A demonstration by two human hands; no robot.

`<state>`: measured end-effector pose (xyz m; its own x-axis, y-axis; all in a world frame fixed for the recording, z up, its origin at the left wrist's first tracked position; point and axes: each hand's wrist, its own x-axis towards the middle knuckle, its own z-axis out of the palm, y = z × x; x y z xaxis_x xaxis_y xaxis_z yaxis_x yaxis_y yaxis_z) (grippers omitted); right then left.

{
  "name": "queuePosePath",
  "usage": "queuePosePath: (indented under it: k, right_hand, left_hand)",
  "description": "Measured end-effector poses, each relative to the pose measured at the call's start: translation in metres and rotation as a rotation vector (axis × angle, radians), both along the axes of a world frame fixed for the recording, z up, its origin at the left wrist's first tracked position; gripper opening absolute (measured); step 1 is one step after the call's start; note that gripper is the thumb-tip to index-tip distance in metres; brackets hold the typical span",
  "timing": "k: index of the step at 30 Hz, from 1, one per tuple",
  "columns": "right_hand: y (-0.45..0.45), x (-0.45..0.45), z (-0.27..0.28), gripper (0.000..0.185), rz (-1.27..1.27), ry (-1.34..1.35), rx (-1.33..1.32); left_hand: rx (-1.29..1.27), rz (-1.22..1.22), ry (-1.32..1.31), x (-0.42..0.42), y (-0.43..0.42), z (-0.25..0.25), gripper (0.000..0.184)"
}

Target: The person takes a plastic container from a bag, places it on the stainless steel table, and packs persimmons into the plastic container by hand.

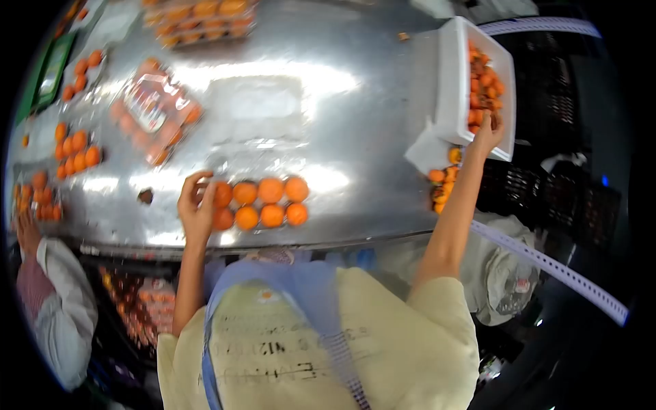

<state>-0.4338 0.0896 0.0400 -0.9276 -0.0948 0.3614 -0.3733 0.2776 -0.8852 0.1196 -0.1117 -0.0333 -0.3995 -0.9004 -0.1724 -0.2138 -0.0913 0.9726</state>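
Two rows of orange fruits (271,190) sit in a clear plastic tray near the front edge of the metal table (369,137). My left hand (197,201) is at the tray's left end, its fingers curved beside the leftmost fruits; whether it grips one cannot be made out. On the right, my right hand (489,130) reaches over the near end of a white foam box (447,89). Its fingers are bent against the small orange fruits (485,82) inside, and their tips are partly hidden. The tray's clear lid (256,102) lies open behind the rows.
A labelled, closed pack (156,113) lies left of the lid, with stacked packs (201,20) at the back. More fruits (76,152) are on the left. Loose fruits (444,181) lie below the box. A co-worker's hand (29,236) touches a pack at far left.
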Motion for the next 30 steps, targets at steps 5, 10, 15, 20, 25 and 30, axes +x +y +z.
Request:
queuePosePath:
  k: [5, 10, 15, 20, 25, 30]
  right_hand:
    - [-0.054, 0.185, -0.038, 0.029, 0.759, -0.046, 0.457]
    - [-0.080, 0.316, -0.049, 0.040, 1.166, 0.123, 0.685]
    - [-0.089, 0.354, -0.047, 0.045, 1.202, 0.359, 0.857]
    - [-0.093, 0.354, -0.050, 0.044, 1.219, 0.405, 0.901]
    - [-0.096, 0.349, -0.048, 0.043, 1.205, 0.292, 0.851]
    - [-0.095, 0.346, -0.024, 0.044, 1.155, -0.314, 0.734]
  left_hand:
    - [-0.056, 0.014, -0.070, 0.009, 0.002, -0.002, 0.017]
    - [-0.351, -0.167, -0.296, 0.012, 0.005, 0.008, 0.029]
    - [-0.494, -0.324, -0.498, 0.010, 0.005, 0.016, 0.042]
    - [-0.450, -0.441, -0.576, 0.011, -0.002, 0.020, 0.049]
    - [-0.471, -0.575, -0.637, 0.010, -0.012, 0.026, 0.053]
    - [-0.577, -0.597, -0.612, 0.007, -0.018, 0.023, 0.051]
